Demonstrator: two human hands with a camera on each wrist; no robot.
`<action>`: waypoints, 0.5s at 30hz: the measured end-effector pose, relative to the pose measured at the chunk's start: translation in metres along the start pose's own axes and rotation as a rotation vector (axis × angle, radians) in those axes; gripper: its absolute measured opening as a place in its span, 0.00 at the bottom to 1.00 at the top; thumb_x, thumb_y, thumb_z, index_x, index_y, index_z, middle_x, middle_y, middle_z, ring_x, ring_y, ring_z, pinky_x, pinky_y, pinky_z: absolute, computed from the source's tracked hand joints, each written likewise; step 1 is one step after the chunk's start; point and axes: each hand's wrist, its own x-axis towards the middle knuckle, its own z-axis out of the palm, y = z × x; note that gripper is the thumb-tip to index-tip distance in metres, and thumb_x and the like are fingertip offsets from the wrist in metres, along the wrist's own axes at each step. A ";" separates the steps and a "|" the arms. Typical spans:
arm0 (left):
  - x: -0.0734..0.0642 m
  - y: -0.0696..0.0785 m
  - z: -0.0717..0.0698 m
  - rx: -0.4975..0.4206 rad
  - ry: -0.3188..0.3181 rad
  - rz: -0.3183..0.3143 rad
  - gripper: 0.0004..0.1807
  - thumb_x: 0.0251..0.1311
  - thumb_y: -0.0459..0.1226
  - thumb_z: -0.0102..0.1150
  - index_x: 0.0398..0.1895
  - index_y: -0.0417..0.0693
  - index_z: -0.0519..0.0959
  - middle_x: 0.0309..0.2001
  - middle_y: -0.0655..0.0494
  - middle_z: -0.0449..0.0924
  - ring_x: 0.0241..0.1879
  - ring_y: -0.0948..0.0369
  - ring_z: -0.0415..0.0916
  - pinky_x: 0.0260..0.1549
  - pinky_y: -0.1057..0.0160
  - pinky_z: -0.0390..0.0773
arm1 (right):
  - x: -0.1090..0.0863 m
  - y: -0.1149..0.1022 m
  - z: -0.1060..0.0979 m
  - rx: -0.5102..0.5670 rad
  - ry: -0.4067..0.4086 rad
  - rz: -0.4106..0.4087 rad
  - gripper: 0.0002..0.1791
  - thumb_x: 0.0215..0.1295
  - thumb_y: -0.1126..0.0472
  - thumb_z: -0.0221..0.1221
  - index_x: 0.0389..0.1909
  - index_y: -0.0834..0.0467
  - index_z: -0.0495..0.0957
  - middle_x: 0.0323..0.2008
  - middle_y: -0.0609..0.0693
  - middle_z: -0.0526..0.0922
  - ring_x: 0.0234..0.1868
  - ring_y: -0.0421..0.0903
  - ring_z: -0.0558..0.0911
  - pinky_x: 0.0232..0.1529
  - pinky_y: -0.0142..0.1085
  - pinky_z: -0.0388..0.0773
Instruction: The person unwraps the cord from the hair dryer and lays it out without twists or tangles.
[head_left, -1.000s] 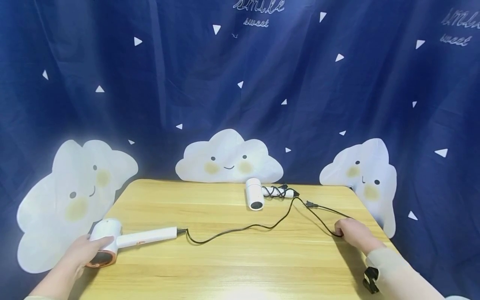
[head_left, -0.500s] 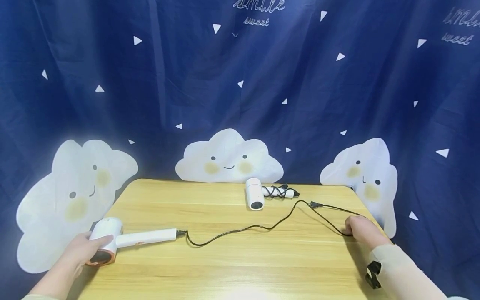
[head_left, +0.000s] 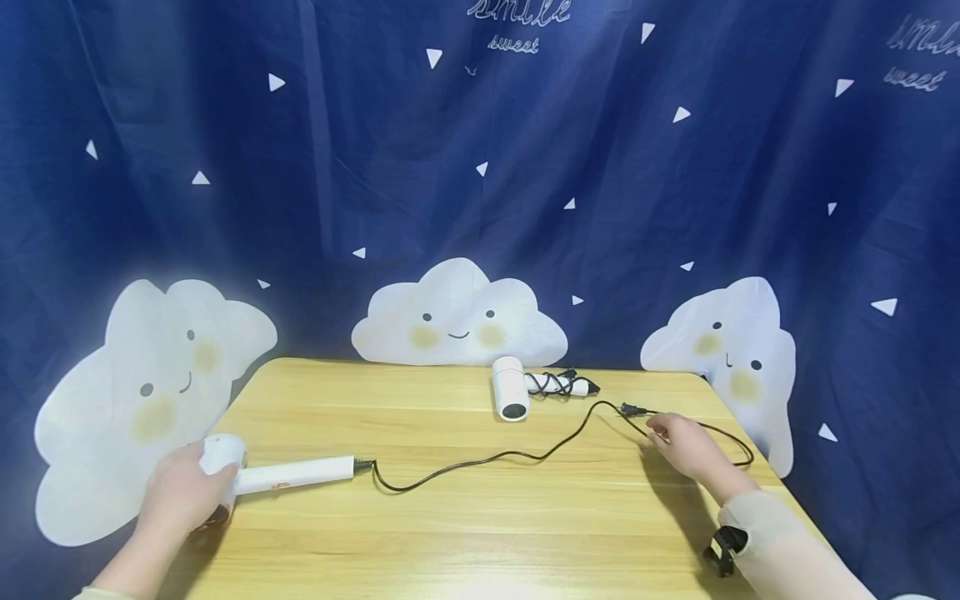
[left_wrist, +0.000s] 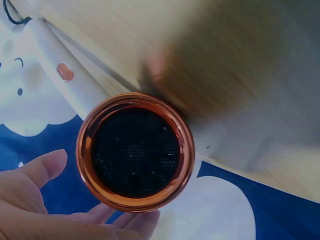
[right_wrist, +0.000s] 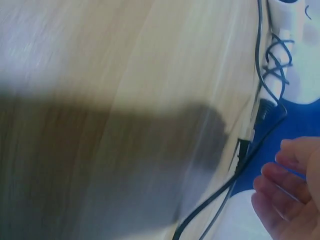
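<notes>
A white hair dryer (head_left: 296, 473) with a copper-rimmed end (left_wrist: 135, 152) lies at the left of the wooden table. My left hand (head_left: 180, 493) is at its head; in the left wrist view the thumb stands apart from the rim and the fingers reach behind the head, loosely spread. From the handle a black cord (head_left: 480, 457) runs right across the table to a plug (head_left: 633, 409). Just beside the plug is my right hand (head_left: 690, 446), over the cord. In the right wrist view its fingers (right_wrist: 282, 187) are relaxed, with nothing between them.
A second, smaller white hair dryer (head_left: 510, 390) lies near the table's back edge, its own cord wound round the handle. Behind the table (head_left: 420, 533) hangs a blue curtain (head_left: 420, 150) with clouds on it. A loop of cord nears the right edge.
My right hand has let go of the cord and moved left and back toward the plug, leaving a loop. My left hand has loosened and shifted right over the dryer's head.
</notes>
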 end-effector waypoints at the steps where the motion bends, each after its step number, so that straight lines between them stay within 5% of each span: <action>1: -0.001 0.002 0.000 0.013 -0.002 0.006 0.34 0.65 0.44 0.58 0.58 0.18 0.65 0.51 0.18 0.69 0.43 0.31 0.71 0.38 0.37 0.74 | 0.001 -0.001 0.002 -0.003 0.009 0.001 0.12 0.63 0.68 0.62 0.45 0.71 0.80 0.38 0.62 0.84 0.40 0.59 0.84 0.45 0.56 0.80; 8: -0.007 0.009 0.003 0.046 -0.042 -0.067 0.38 0.63 0.44 0.56 0.62 0.19 0.60 0.54 0.19 0.64 0.51 0.25 0.63 0.43 0.31 0.69 | -0.004 -0.003 0.010 -0.006 0.022 0.011 0.08 0.58 0.75 0.64 0.40 0.68 0.82 0.35 0.60 0.85 0.39 0.60 0.84 0.43 0.54 0.81; 15: -0.007 0.004 0.004 0.073 -0.024 -0.018 0.35 0.59 0.39 0.57 0.58 0.15 0.60 0.49 0.17 0.66 0.50 0.26 0.64 0.49 0.31 0.65 | -0.008 -0.001 0.012 0.005 0.022 0.016 0.06 0.58 0.73 0.64 0.37 0.66 0.83 0.32 0.56 0.85 0.34 0.55 0.84 0.40 0.52 0.81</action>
